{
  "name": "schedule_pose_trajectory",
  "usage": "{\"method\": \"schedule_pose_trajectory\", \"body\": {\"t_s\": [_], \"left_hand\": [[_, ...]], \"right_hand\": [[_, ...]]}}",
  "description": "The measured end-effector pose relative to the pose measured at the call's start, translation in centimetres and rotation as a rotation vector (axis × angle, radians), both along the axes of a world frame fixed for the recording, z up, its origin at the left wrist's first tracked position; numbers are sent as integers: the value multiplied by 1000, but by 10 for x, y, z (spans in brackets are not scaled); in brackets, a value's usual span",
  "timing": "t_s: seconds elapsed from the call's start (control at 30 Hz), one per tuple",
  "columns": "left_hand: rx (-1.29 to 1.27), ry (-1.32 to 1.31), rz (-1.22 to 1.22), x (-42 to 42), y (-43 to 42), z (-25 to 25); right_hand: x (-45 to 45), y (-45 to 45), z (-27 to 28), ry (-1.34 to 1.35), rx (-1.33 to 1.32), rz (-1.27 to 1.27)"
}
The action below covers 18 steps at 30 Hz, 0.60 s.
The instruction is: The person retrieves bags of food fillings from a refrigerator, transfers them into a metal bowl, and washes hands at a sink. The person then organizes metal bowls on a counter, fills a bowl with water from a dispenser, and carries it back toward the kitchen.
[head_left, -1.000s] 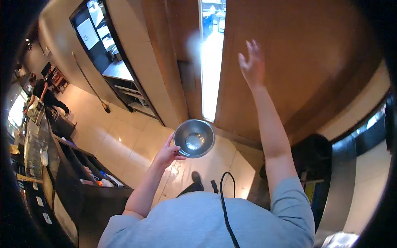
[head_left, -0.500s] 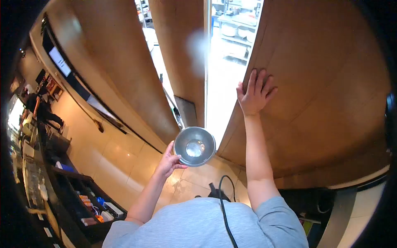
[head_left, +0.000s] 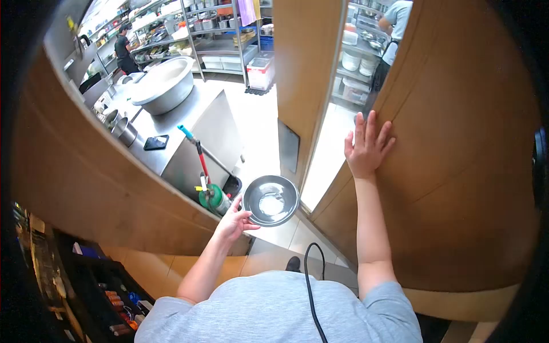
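Observation:
A round metal bowl (head_left: 271, 200) is in my left hand (head_left: 233, 222), gripped at its left rim with the thumb on the edge. The bowl is held level in front of my body, and I see only a bright shine inside it. My right hand (head_left: 369, 146) lies with fingers spread on the brown wooden door panel (head_left: 457, 148) at the right, near its edge. Another wooden panel (head_left: 303, 74) stands ahead between two openings into a kitchen.
Left of the opening, a steel counter (head_left: 197, 123) carries a large white basin (head_left: 166, 86), metal pots (head_left: 124, 131) and a phone (head_left: 156, 143). Beside it stand a green cylinder (head_left: 214, 198) and a long-handled dustpan (head_left: 231, 186). Two people (head_left: 123, 50), (head_left: 394, 34) are inside near shelves.
The view has moved forward into the doorway, and the gap on the left has widened, showing the kitchen. My left hand still holds the bowl; my right stays on the panel.

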<state>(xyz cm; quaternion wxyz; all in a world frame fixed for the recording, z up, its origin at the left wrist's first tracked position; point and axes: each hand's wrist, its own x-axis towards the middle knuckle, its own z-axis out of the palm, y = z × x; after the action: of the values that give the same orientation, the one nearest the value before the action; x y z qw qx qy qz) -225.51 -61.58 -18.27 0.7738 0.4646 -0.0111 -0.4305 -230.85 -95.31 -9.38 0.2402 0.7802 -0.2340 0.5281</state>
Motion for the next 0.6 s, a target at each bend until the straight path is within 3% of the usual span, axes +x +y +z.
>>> {"method": "schedule_pose_trajectory", "body": {"t_s": [0.1,0.17,0.23,0.27,0.33,0.43,0.5,0.6], "left_hand": [[54,-2,2,30,-40,2],[33,2,-7,57,-70,5],[11,1,-28,89,-98,5],[-3,3,-20,104,-112,5],[6,-4,-13,136,-142,10],[53,-17,-64,188,-176,12],[29,-58,-87,227,-198,12],[29,-81,-165,289,-228,17]], "right_hand": [[15,-27,1,-23,82,13],[34,-37,2,-206,241,312],[66,-38,-9,-61,350,660],[80,-36,-19,60,589,760],[117,-40,-39,167,839,733],[167,-71,-59,534,1284,690],[190,-84,-49,575,1571,710],[239,-115,-63,449,1656,727]]}}
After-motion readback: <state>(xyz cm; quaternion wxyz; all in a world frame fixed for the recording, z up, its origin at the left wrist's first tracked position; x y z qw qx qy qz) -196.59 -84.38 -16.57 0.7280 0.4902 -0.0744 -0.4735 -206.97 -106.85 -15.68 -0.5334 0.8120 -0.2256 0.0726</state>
